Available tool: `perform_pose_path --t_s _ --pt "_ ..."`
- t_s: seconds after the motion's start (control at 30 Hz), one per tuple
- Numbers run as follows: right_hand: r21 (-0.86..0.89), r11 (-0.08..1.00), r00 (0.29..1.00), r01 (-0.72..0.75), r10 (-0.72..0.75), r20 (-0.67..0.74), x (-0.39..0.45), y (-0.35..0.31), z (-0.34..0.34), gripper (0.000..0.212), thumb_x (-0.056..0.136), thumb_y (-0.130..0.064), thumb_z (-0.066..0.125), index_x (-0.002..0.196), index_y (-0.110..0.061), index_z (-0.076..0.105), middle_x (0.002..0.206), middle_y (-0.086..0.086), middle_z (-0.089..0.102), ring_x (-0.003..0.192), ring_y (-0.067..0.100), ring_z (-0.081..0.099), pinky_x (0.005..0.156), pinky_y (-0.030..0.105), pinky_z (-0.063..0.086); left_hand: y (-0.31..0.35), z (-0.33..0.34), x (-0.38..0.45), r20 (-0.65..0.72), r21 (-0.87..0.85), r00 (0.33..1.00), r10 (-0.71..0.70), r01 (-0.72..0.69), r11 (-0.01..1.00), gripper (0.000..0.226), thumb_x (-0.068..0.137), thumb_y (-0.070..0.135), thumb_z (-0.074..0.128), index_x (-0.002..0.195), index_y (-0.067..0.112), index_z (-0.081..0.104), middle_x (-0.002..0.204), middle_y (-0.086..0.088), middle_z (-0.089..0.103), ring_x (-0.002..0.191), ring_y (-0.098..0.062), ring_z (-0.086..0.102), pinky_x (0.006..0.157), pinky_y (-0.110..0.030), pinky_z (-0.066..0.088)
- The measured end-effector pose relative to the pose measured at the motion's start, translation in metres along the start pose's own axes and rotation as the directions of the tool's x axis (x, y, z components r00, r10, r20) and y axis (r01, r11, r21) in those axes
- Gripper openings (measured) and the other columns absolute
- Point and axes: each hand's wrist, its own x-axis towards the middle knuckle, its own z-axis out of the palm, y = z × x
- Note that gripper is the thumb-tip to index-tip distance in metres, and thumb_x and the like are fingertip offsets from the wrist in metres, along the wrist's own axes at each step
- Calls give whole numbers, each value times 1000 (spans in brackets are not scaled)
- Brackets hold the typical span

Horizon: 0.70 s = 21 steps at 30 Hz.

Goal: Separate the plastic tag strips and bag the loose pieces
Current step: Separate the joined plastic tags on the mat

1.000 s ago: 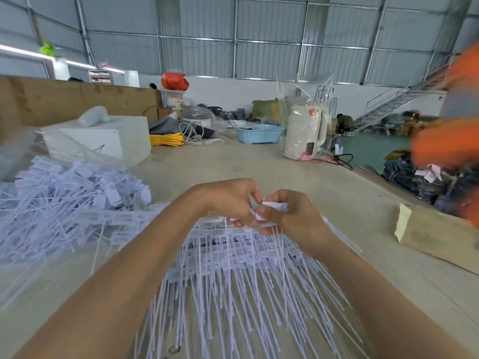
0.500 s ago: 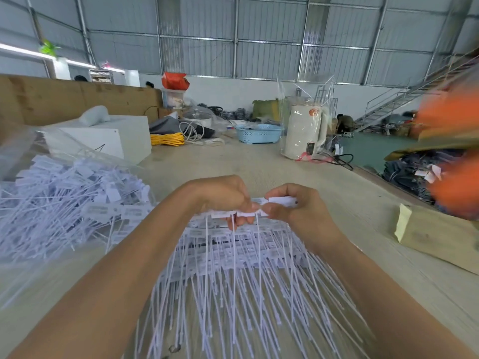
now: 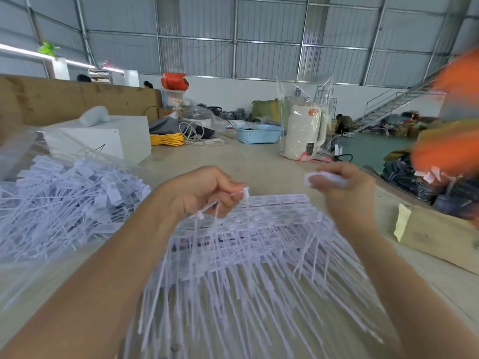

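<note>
A stack of joined white plastic tag strips (image 3: 259, 229) lies on the table in front of me, tails fanning toward me. My left hand (image 3: 204, 190) grips a few thin white tag pieces (image 3: 241, 194) above the stack's left part. My right hand (image 3: 342, 187) is raised to the right and pinches a blurred white tag piece (image 3: 324, 177). The two hands are apart. A clear bag full of loose tags (image 3: 59, 200) lies at the left.
A white box (image 3: 103, 141) stands behind the bag. Yellow cord (image 3: 167, 139), a blue basket (image 3: 258, 133) and a wrapped white kettle (image 3: 303, 133) sit farther back. A brown envelope (image 3: 435, 237) lies at the right; a blurred person in orange (image 3: 451, 141) is beyond it.
My hands were together on one strip; now they have pulled apart, the right hand moving right with a torn-off piece and the left keeping the rest.
</note>
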Motion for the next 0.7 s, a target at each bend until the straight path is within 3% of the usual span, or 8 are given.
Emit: perform_pose_path --t_s 0.1,0.2,0.3,0.4,0.53,0.7 --pt "426 875 944 -229 307 -122 23 9 -28 14 78 -2 72 79 -15 67 83 4 69 81 17 67 70 22 53 -7 -5 4 -116 165 993 -22 41 985 32 90 14 48 61 10 60 47 3 46 37 -6 39 41 -18 34" --pt "671 655 896 -348 444 32 32 11 -40 9 84 5 60 92 0 62 85 10 67 79 20 70 65 22 56 -9 4 8 -68 421 996 -61 84 903 22 98 8 43 85 6 61 67 -2 61 50 -10 54 51 -23 39" --pt "579 630 854 -517 426 299 21 3 -32 19 78 1 61 97 2 62 90 13 71 83 22 72 64 27 58 -3 13 4 -25 593 995 -96 92 800 24 98 3 42 96 17 62 80 -1 61 58 -13 55 50 -22 39" --pt "363 763 812 -536 348 468 -2 -9 -3 28 64 -7 69 91 -1 66 85 12 72 80 24 71 65 30 59 2 21 1 -26 661 996 -84 80 746 23 97 2 44 103 15 62 83 -2 58 58 -13 53 51 -23 37" --pt "109 933 834 -343 249 492 -22 -17 22 12 77 -4 73 87 -7 67 84 15 70 69 22 66 71 35 59 5 29 3 -65 715 998 -18 60 696 21 94 1 49 102 12 65 77 -1 55 53 -11 50 50 -22 37" --pt "96 924 826 -370 279 489 -19 -7 24 10 77 -1 72 83 -7 67 79 11 69 66 20 69 63 33 60 1 31 9 -105 737 995 -6 81 671 21 93 2 52 110 1 64 70 0 55 52 -9 50 52 -22 37"
